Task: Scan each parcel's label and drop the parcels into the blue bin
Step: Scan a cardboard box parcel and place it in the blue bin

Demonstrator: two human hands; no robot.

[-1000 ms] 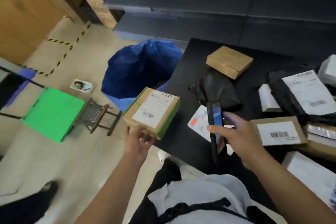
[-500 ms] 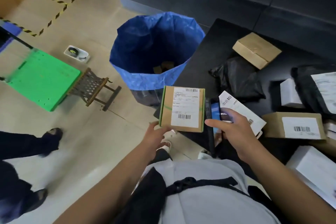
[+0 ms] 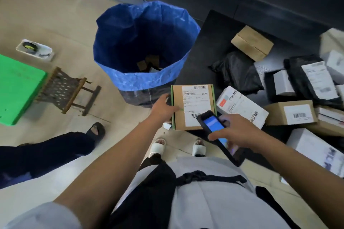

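The left hand (image 3: 163, 107) grips the left edge of a box (image 3: 192, 107), label up, held at the near corner of the black worktop (image 3: 208, 46). The right hand (image 3: 235, 132) is clamped on a scanner (image 3: 214, 126), whose tip overlaps the box's lower barcode. The blue bin (image 3: 145, 80) stands open on the floor just beyond the box, touching the worktop's left edge; a few brown parcels lie at its bottom. More parcels (image 3: 290, 115) crowd the worktop's right side. A stool (image 3: 63, 89) stands left of the bin, with open floor between.
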